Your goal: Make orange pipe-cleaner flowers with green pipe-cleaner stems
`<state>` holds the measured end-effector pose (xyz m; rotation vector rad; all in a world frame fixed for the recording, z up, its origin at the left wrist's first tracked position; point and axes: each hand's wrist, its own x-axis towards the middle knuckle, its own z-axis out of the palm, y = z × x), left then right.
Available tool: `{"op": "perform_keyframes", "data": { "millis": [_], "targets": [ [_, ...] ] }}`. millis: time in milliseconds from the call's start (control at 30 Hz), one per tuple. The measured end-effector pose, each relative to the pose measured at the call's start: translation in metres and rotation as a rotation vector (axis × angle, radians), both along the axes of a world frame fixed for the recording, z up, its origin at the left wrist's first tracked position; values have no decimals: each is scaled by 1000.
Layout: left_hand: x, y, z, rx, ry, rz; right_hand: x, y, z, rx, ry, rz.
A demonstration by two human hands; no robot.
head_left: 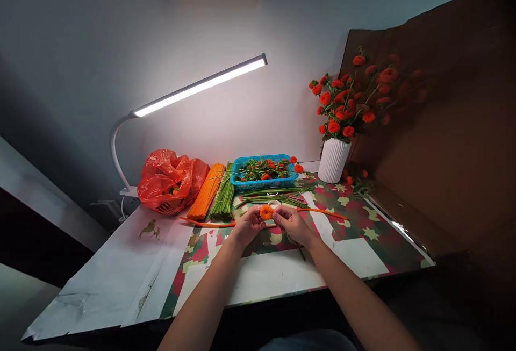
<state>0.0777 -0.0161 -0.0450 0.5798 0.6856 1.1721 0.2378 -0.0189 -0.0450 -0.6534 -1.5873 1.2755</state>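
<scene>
Between my two hands is a small orange flower that looks made of fuzzy pipe cleaner, with its round face toward me. My left hand pinches its left edge, and my right hand grips it from the right with thumb and fingers. Orange pipe cleaners stretch out past both hands; whether they join the flower is hidden. Just behind the flower lies a white ring-shaped item, partly covered. Green stems are spread on the table beyond my fingers.
Behind my hands stand a blue basket of flowers and leaves, orange and green pipe-cleaner bundles, and a red plastic bag. A white vase of orange flowers is back right, beside a cardboard panel. A lamp hangs overhead.
</scene>
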Motion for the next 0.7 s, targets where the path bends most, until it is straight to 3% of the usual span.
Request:
{"op": "perform_keyframes", "data": {
  "millis": [433, 700],
  "targets": [
    [-2, -4, -1, -130, -35, -176, 1, 2, -11, -39, 7, 107],
    [4, -8, 7, -15, 33, -88, 2, -1, 2, 17, 37, -18]
  ]
}}
